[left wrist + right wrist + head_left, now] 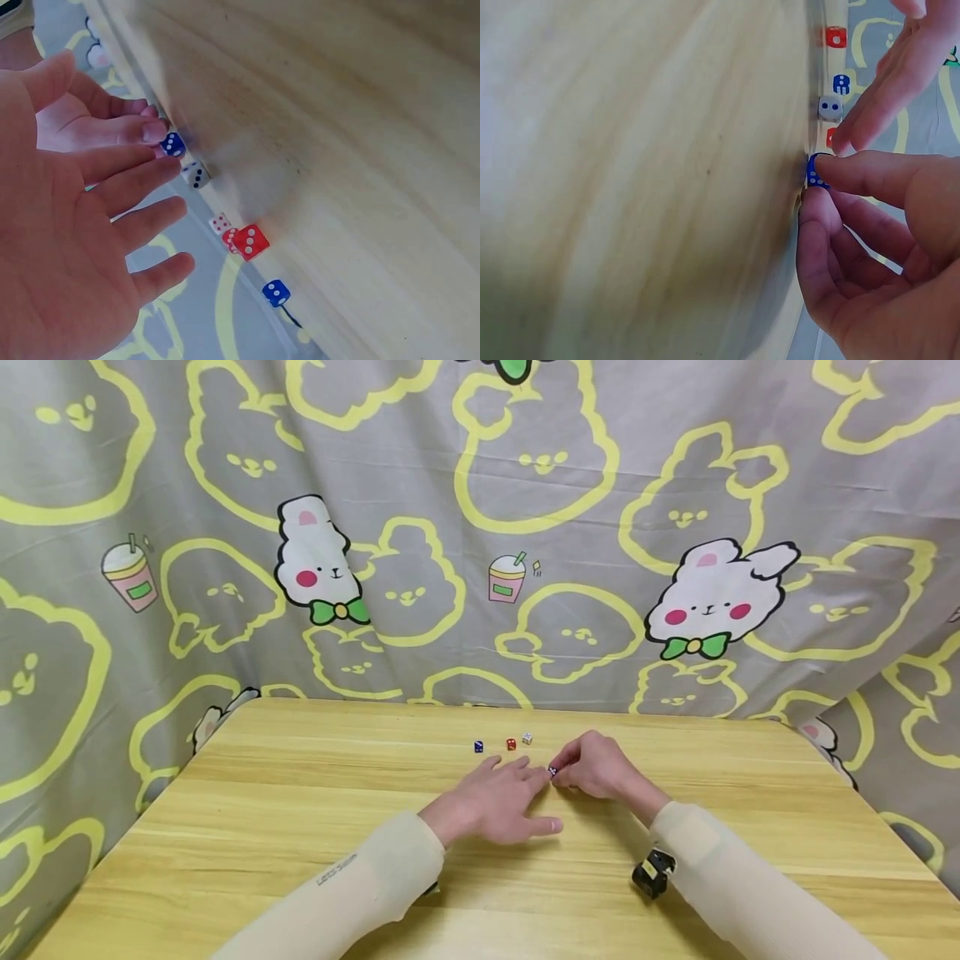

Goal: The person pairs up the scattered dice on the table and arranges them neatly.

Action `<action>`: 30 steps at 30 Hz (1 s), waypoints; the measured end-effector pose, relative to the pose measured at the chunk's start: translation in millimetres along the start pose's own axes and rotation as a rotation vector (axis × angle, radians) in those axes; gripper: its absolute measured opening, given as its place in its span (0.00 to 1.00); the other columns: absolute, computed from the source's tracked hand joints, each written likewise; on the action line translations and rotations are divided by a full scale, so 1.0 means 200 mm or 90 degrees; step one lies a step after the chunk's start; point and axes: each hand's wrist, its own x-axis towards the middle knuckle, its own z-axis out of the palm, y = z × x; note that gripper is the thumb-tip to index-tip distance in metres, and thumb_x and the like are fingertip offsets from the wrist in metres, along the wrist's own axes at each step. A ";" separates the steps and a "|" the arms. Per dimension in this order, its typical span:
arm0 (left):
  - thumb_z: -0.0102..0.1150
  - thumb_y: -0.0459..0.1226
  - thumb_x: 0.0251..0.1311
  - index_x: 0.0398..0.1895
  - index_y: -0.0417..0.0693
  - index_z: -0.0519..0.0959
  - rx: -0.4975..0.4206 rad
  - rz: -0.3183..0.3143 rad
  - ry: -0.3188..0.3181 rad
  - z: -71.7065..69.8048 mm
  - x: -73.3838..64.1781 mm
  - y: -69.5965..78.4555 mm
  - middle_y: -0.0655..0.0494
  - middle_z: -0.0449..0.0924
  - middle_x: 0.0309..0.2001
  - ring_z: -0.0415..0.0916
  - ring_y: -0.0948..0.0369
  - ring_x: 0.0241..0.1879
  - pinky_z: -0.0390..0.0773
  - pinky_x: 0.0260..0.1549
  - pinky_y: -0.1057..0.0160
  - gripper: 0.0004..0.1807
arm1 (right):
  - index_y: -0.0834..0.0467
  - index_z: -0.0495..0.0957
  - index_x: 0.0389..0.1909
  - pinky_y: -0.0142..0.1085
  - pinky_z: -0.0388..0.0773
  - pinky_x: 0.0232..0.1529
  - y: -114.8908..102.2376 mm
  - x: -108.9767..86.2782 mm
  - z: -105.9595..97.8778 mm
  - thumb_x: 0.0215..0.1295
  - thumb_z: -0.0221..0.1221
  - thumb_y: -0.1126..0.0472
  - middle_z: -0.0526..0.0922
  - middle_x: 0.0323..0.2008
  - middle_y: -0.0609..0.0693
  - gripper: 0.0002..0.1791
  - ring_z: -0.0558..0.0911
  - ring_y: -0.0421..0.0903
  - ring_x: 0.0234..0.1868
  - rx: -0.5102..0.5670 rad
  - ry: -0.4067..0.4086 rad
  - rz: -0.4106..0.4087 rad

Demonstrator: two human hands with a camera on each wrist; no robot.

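Note:
Between thumb and fingertips, my right hand (597, 766) pinches a small blue die (817, 172) with white dots, low at the tabletop. My left hand (506, 802) is spread palm down just left of it, its fingers straight and the fingertips close to that die. Past the left fingers stand a second blue die (478, 747), a red die (512, 744) and a white die (527, 738). The left wrist view also shows a white die with dark dots (196, 175) beside the held one, and a larger-looking red die (251, 242). From the head, the left hand hides some dice.
The wooden table (300, 793) reaches back to a grey curtain (420, 468) printed with yellow outlines and white rabbits. A black device (652, 872) is strapped under the right sleeve (720, 860). The dice stand toward the far half of the table.

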 end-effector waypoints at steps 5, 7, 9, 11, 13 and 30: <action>0.45 0.69 0.75 0.84 0.56 0.60 0.017 0.012 0.003 0.01 -0.04 0.01 0.62 0.61 0.83 0.53 0.56 0.85 0.51 0.84 0.43 0.44 | 0.56 0.92 0.39 0.33 0.76 0.33 -0.01 -0.03 0.01 0.61 0.73 0.65 0.91 0.33 0.46 0.06 0.81 0.42 0.30 0.005 -0.006 -0.010; 0.45 0.68 0.75 0.84 0.55 0.61 0.026 0.016 0.007 0.02 -0.05 0.01 0.62 0.61 0.83 0.53 0.56 0.85 0.52 0.84 0.42 0.43 | 0.56 0.92 0.39 0.33 0.77 0.33 -0.02 -0.04 0.01 0.61 0.73 0.66 0.91 0.32 0.45 0.06 0.82 0.42 0.30 0.009 -0.008 -0.011; 0.45 0.68 0.75 0.83 0.55 0.62 0.027 0.020 0.011 0.02 -0.07 0.01 0.61 0.62 0.83 0.54 0.56 0.85 0.52 0.83 0.42 0.43 | 0.55 0.92 0.38 0.33 0.77 0.34 -0.02 -0.06 0.02 0.60 0.73 0.66 0.91 0.32 0.45 0.06 0.82 0.42 0.30 0.013 -0.010 -0.011; 0.45 0.68 0.75 0.83 0.54 0.63 0.023 0.022 0.010 0.02 -0.09 0.01 0.61 0.62 0.83 0.54 0.56 0.85 0.52 0.83 0.42 0.42 | 0.55 0.92 0.37 0.34 0.76 0.34 -0.03 -0.07 0.02 0.60 0.73 0.66 0.91 0.32 0.45 0.06 0.81 0.42 0.31 0.015 -0.013 -0.014; 0.46 0.67 0.75 0.82 0.54 0.63 0.013 0.024 0.008 0.02 -0.10 0.01 0.60 0.62 0.83 0.54 0.57 0.85 0.53 0.83 0.41 0.42 | 0.55 0.92 0.37 0.34 0.76 0.34 -0.03 -0.08 0.03 0.60 0.73 0.66 0.91 0.33 0.45 0.06 0.81 0.43 0.32 0.017 -0.015 -0.016; 0.46 0.68 0.75 0.83 0.55 0.63 -0.062 0.000 -0.010 0.05 -0.19 0.00 0.53 0.65 0.81 0.61 0.56 0.82 0.59 0.81 0.44 0.43 | 0.54 0.91 0.34 0.34 0.74 0.36 -0.08 -0.17 0.07 0.60 0.74 0.68 0.91 0.34 0.45 0.06 0.79 0.44 0.35 0.037 -0.045 -0.007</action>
